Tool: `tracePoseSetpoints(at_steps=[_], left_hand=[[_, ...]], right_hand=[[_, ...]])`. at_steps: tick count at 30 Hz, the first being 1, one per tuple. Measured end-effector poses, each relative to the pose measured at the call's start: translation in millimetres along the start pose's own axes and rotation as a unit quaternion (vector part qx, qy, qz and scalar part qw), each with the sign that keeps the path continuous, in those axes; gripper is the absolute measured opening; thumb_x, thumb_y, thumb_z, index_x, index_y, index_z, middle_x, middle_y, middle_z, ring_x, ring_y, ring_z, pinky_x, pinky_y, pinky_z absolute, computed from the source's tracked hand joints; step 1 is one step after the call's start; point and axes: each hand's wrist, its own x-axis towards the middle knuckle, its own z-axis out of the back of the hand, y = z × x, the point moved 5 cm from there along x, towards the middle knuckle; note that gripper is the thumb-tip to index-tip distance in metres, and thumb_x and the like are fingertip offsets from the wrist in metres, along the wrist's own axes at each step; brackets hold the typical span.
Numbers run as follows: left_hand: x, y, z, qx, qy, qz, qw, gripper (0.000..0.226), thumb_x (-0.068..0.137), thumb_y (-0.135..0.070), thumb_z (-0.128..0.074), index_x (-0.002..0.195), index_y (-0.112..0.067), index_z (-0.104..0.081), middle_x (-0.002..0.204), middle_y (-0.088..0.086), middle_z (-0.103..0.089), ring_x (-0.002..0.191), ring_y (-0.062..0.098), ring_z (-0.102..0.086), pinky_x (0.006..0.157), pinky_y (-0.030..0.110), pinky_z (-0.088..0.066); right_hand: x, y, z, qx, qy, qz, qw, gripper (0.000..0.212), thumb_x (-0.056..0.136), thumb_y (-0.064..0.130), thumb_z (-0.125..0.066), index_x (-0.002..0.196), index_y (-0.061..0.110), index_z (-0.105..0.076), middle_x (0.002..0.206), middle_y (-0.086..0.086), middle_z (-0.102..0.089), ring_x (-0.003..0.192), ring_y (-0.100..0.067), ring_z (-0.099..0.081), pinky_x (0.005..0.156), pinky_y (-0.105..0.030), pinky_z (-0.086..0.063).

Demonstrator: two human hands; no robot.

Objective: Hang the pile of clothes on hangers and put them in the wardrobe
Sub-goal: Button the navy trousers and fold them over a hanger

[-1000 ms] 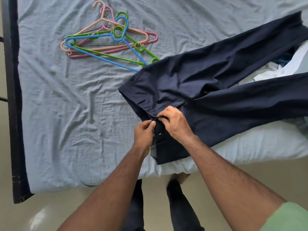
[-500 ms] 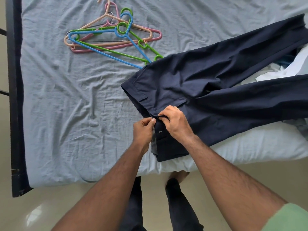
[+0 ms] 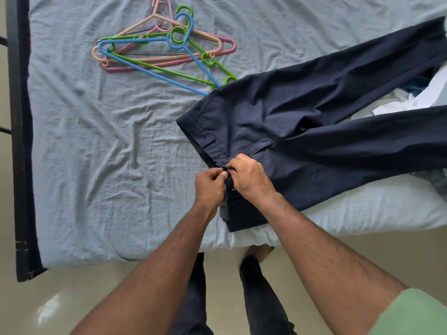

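Navy trousers are spread across the near right part of the bed, the waistband nearest, the legs running far right over a pile of clothes. The waistband closure is pinched from both sides: by the left hand, fingers curled, and by the right hand, curled over the fabric. Farther left, a heap of coloured hangers is seen, one tip tucked under the trousers. If the closure is left half fastened, the fabric may slip off a hanger; tangled hooks may drag several hangers up together.
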Motion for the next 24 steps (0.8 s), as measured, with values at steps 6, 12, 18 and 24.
tracePoseSetpoints(at_steps=[6,12,18,24], left_hand=[[-9.4,4.3,0.4,-0.060,0.088,0.033,0.994,0.029,0.096,-0.001,-0.061,0.113,-0.021,-0.073,0.096,-0.003,-0.075,0.089,0.014,-0.067,0.069,0.025,-0.051],[-25.6,29.3,-11.7,-0.054,0.135,0.053,0.988,0.069,0.087,0.017,-0.060,0.137,-0.031,-0.060,0.106,-0.008,-0.075,0.108,0.015,-0.069,0.090,0.037,-0.059],[-25.0,39.1,-6.1,-0.054,0.016,0.088,0.995,0.026,0.089,0.003,-0.071,0.110,-0.011,-0.068,0.096,0.006,-0.075,0.096,0.020,-0.073,0.085,0.032,-0.060],[-23.9,34.5,-9.1,-0.070,0.022,0.069,0.995,0.008,0.091,-0.006,-0.072,0.099,-0.006,-0.075,0.096,0.012,-0.077,0.095,0.028,-0.074,0.088,0.040,-0.059]], right_hand=[[-11.0,-23.5,3.3,0.166,0.056,-0.074,0.982,0.038,0.090,0.005,-0.067,0.125,0.019,-0.069,0.113,0.006,-0.073,0.108,-0.004,-0.066,0.098,-0.021,-0.052],[-22.5,-34.1,-1.0,0.249,0.041,-0.135,0.958,0.027,0.089,-0.004,-0.066,0.108,0.014,-0.073,0.100,0.011,-0.073,0.095,0.008,-0.068,0.088,-0.012,-0.052],[-29.5,-37.4,-3.0,0.215,0.020,-0.094,0.972,0.022,0.092,0.004,-0.068,0.106,0.018,-0.078,0.105,0.008,-0.070,0.098,-0.002,-0.068,0.092,-0.020,-0.055],[-29.3,-40.0,3.3,0.210,0.025,-0.118,0.970,0.013,0.093,0.014,-0.070,0.101,0.022,-0.077,0.091,0.011,-0.075,0.088,0.001,-0.070,0.087,-0.028,-0.059]])
